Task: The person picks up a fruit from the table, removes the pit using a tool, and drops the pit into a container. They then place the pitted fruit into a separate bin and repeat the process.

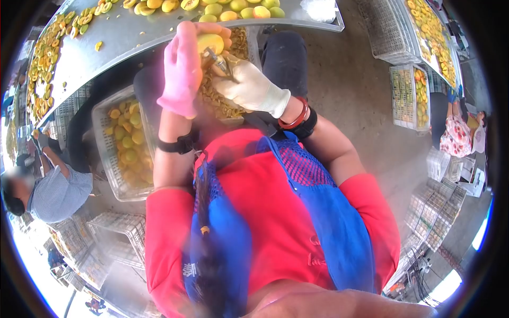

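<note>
My left hand (180, 77), in a pink glove, is wrapped around a yellow peach (210, 43) and holds it up just in front of the table edge. My right hand (245, 86) wears a white glove and grips a small metal hand tool (221, 64). The tool's tip is right at the near side of the peach. Its exact kind is partly hidden by my fingers. Beneath both hands, between my knees, is a container of yellow-brown scraps (216, 103).
The metal table (143, 26) ahead carries whole peaches (241, 8) and many cut halves (45, 79). A white crate of peaches (127, 143) stands at my left. Stacked crates (384, 32) and another fruit table (435, 42) are at right. People (61, 191) sit on both sides.
</note>
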{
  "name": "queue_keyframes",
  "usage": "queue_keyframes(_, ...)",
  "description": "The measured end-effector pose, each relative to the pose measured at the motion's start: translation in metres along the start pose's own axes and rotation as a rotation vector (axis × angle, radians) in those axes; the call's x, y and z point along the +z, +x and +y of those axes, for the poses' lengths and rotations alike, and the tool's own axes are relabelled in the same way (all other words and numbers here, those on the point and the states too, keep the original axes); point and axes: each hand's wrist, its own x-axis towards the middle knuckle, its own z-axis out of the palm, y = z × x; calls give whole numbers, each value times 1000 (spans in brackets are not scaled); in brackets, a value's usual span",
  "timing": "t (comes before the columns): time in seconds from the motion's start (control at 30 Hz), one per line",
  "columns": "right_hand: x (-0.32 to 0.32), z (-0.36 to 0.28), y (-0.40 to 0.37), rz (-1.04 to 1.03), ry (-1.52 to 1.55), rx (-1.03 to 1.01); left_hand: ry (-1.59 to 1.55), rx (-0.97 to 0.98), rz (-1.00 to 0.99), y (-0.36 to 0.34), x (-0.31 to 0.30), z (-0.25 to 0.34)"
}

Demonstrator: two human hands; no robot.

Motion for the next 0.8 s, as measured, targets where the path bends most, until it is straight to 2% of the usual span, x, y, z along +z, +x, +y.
queue_keyframes(0.03,6,4,2,47,-91,-126,48,21,85,2,6,-1)
queue_keyframes(0.13,12,-4,-1,-2,191,-59,-20,100,210,0,9,-15)
queue_keyframes(0.17,6,3,2,-68,117,53,-30,145,206,-2,10,-19)
queue_keyframes(0.23,7,22,3,67,-336,-229,-32,218,218,-5,11,-27)
queue_keyframes(0.3,10,32,10,181,-586,-333,-85,300,238,-1,15,-36)
queue_keyframes(0.37,4,32,9,105,-542,-368,-71,231,275,-6,14,-35)
queue_keyframes(0.5,7,22,6,12,-198,-263,-104,185,255,-10,16,-29)
queue_keyframes(0.53,7,12,5,-36,-120,-172,-110,189,241,-10,15,-27)
queue_keyframes(0.63,1,-14,-4,-163,114,118,-194,250,6,-5,0,-29)
queue_keyframes(0.7,-3,-20,-7,-231,270,326,-222,206,-67,-5,-6,-29)
queue_keyframes(0.8,-6,-5,-7,-359,549,328,-173,158,-172,-6,-14,-30)
